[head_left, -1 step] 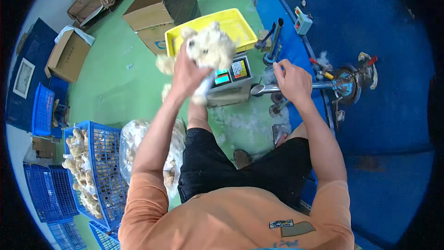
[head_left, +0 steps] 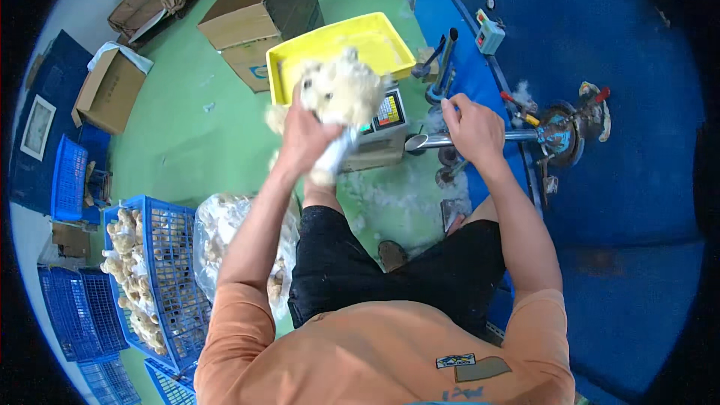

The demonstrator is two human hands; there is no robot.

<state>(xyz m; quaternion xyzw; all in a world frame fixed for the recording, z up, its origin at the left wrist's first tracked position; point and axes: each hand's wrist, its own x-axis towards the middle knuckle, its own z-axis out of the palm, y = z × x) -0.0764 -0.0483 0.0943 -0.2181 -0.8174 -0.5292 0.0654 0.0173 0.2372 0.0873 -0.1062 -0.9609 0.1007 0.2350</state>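
Observation:
My left hand [head_left: 302,137] grips a cream plush toy [head_left: 341,90] and holds it up over a yellow tray [head_left: 371,36]. The tray sits on a small weighing scale [head_left: 384,135] on the floor. My right hand [head_left: 471,127] is closed around a horizontal metal tube [head_left: 426,140]. The tube sticks out from a blue machine [head_left: 600,67] on my right. I sit with my knees below both hands.
A blue crate [head_left: 150,270] with several cream plush pieces and a clear bag [head_left: 225,229] of more stand at my left. Cardboard boxes [head_left: 255,15] lie beyond the tray. White stuffing [head_left: 397,195] is scattered on the green floor. More blue crates [head_left: 67,176] are stacked far left.

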